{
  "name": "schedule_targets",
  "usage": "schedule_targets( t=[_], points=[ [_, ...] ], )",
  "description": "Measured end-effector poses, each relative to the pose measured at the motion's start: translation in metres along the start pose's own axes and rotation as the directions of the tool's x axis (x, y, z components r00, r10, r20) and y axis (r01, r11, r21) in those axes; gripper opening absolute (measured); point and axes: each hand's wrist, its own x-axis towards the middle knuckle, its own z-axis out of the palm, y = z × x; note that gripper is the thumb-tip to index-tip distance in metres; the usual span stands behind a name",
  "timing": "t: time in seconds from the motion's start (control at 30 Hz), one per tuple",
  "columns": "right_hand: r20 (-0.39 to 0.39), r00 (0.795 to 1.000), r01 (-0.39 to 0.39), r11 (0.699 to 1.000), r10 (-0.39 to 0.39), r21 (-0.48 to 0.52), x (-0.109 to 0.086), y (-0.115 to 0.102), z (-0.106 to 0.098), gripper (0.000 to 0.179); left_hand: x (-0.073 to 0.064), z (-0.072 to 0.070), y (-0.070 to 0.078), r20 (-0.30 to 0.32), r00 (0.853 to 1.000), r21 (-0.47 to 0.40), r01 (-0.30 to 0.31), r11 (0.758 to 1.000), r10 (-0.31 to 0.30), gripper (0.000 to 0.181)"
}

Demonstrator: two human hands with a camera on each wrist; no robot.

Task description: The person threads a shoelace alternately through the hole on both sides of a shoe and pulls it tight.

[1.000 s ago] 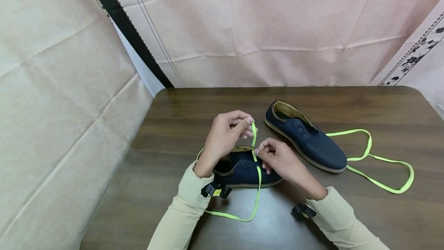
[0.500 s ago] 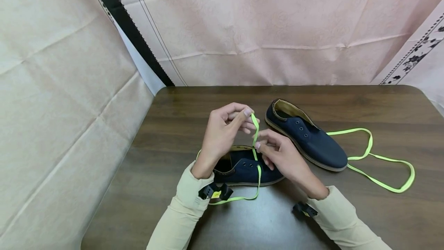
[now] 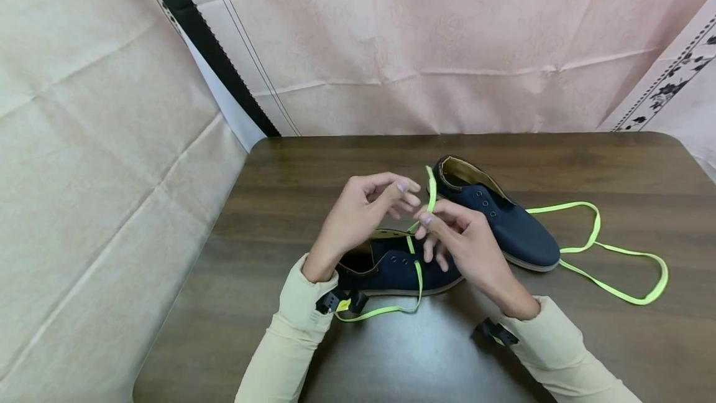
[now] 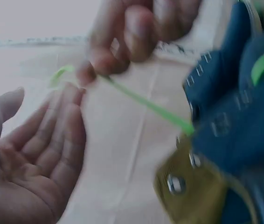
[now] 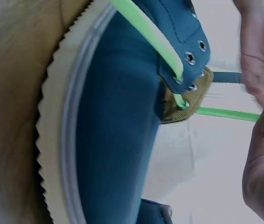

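A navy lace-up shoe [image 3: 380, 277] lies in front of me on the table, toe to the right. Its neon-green shoelace [image 3: 419, 278] goes through the eyelets nearest the toe on both flaps, as the right wrist view shows on the shoelace [image 5: 225, 113] and eyelets [image 5: 190, 58]. Between thumb and fingers my right hand [image 3: 467, 238] pinches the lace above the far flap, and a free end sticks up past the fingertips. My left hand [image 3: 366, 207] hovers just left of it; the left wrist view shows that left hand [image 4: 48, 158] with extended fingers, holding nothing.
A second navy shoe [image 3: 517, 229] stands behind and to the right, with a green lace [image 3: 626, 254] looped out beside its toe. Both lie on a brown wooden table [image 3: 559, 341]. Pale cloth [image 3: 447, 30] hangs behind the table.
Earlier my left hand pinched the lace end and drew it up; now it has let go. My right hand has taken the lace and moved slightly up and right. The near-side loop has shortened.
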Motion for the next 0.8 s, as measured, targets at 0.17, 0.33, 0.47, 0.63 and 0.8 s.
schedule_targets(
  t=[0.17, 0.33, 0.47, 0.63, 0.8],
  points=[
    [-0.024, 0.999, 0.025, 1.0, -0.026, -0.013, -0.001, -0.005, -0.005, 0.027, 0.004, -0.004, -0.02, 0.193, 0.972, 0.37, 0.052, 0.928, -0.131, 0.019],
    [-0.015, 0.999, 0.051, 0.999, -0.051, -0.015, -0.004, -0.01, -0.007, 0.024, 0.009, 0.008, -0.03, 0.257, 0.939, 0.545, 0.054, 0.836, -0.229, 0.014],
    [-0.021, 0.997, 0.072, 0.997, -0.073, -0.033, -0.006, -0.016, -0.008, 0.023, 0.009, 0.013, -0.03, 0.203, 0.942, 0.6, 0.097, 0.794, -0.268, 0.011],
    [0.023, 0.997, 0.08, 0.996, -0.079, -0.049, -0.007, -0.021, -0.009, 0.022, 0.007, 0.012, -0.032, 0.139, 0.958, 0.595, 0.123, 0.794, -0.252, 0.011],
    [0.074, 0.993, 0.097, 0.995, -0.094, -0.036, -0.009, -0.024, -0.012, 0.017, 0.008, 0.011, -0.032, 0.08, 0.967, 0.575, 0.155, 0.803, -0.244, 0.012]
  ],
)
